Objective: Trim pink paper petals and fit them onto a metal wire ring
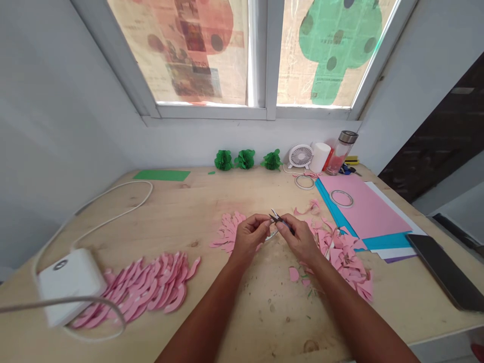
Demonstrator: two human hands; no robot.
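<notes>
Head view, and it's close work: 2 hands nearly meeting over the desk point(204, 201). The right hand point(302, 239) has its fingers curled round the scissors point(278, 219), dark blades poking out towards the left. Opposite, the left hand point(247, 237) has thumb and forefinger drawn together right by those tips; whether they grip anything, I can't tell, it's too small and crowded. That's the danger spot: fingertips this near the blades, so a slip or a hasty snip could nick skin. Part of a white ring point(271, 236) peeks out between the hands, just under the blades, and a stray cut might well catch it.

Just left of the left fingers lies a spread of pink petals point(230, 229); a swinging wrist could knock them out of order. To the right of the right fingers, pink scraps point(342, 254) sprawl beside the forearm. Any good piece dropped there would be hard to pick out, same colour all round.

Farther left of the fingers and nearer the camera, curved pink strips point(159, 287) run up to the white box point(70, 282), where a cord point(86, 300) loops across: 1 tug, and that pile could slide. Beyond the fingers, 3 green paper clusters point(245, 159) sit well apart, probably safe.
</notes>
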